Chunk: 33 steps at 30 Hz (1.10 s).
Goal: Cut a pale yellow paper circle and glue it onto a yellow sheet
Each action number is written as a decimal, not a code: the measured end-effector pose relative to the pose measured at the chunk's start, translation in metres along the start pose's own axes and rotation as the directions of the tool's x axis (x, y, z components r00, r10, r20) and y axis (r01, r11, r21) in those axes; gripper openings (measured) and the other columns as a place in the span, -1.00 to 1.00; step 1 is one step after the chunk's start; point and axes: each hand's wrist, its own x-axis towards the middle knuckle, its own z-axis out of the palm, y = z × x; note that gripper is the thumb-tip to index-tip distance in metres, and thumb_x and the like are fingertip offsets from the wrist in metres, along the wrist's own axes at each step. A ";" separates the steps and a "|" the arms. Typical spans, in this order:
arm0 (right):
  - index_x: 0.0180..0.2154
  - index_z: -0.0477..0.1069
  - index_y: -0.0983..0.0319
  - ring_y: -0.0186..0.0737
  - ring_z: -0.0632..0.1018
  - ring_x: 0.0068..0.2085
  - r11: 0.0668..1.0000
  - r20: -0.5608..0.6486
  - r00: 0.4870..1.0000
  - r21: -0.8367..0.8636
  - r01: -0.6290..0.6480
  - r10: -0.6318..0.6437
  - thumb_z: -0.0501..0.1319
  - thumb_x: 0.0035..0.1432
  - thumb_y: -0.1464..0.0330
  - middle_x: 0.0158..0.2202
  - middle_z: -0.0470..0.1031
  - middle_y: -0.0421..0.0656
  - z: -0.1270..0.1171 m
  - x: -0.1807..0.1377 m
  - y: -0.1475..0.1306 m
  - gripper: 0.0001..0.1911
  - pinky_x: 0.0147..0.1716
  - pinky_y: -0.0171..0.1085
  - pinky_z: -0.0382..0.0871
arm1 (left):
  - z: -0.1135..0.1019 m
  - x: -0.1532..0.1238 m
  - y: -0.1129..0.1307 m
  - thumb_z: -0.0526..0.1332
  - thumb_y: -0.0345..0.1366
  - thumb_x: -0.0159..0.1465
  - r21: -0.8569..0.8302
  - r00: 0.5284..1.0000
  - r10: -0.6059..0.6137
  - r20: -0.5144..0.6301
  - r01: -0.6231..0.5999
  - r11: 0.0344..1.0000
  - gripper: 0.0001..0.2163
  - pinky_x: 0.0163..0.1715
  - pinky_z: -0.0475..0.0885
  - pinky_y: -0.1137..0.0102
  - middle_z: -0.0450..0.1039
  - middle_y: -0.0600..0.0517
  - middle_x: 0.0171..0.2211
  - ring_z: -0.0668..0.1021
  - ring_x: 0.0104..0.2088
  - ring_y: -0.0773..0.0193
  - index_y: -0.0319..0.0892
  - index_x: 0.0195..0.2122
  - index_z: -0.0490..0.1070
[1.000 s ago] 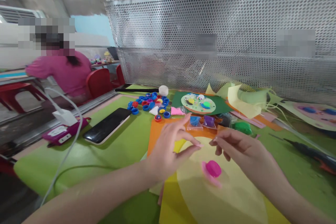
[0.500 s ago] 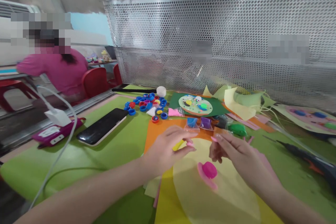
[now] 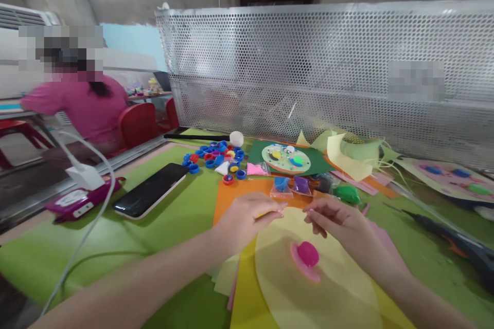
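My left hand [image 3: 247, 216] is pinched closed at the fingertips, with a small bit of pink modelling clay showing between thumb and fingers. Opposite it, my right hand [image 3: 337, 218] has thumb and index finger pressed together; whatever they hold is too small to make out. Both hands hover over a pale yellow paper oval [image 3: 332, 298]. On that oval sits a bright pink domed piece [image 3: 307, 254], with a lighter pink clay strip [image 3: 303, 266] curved along its left and lower side. Orange paper [image 3: 227, 200] and yellow paper [image 3: 245, 293] lie beneath.
Bottle caps [image 3: 210, 163], bagged blue clay [image 3: 281, 184] and purple clay [image 3: 301, 185] lie beyond my hands. A phone [image 3: 150, 190] and a power strip [image 3: 83, 200] with a cable are left; a glue gun [image 3: 455, 236] is right. A perforated metal screen [image 3: 270, 72] stands behind.
Thumb and fingers of my left hand have closed closer around the pink clay. My right hand has shifted slightly left and down, its fingertips now nearer the left hand.
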 end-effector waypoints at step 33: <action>-0.50 0.42 0.19 -0.22 0.52 -0.49 0.475 0.174 0.964 -0.843 0.252 -0.202 0.06 0.20 0.38 -0.52 0.50 -0.21 -0.013 -0.005 0.027 -0.73 -0.54 -0.28 0.26 | 0.007 0.001 -0.006 0.25 -0.26 0.16 0.108 0.920 -0.281 0.273 0.261 0.959 -0.88 -0.41 0.39 0.47 0.46 0.09 -0.48 0.52 -0.43 0.33 -0.15 -0.49 0.45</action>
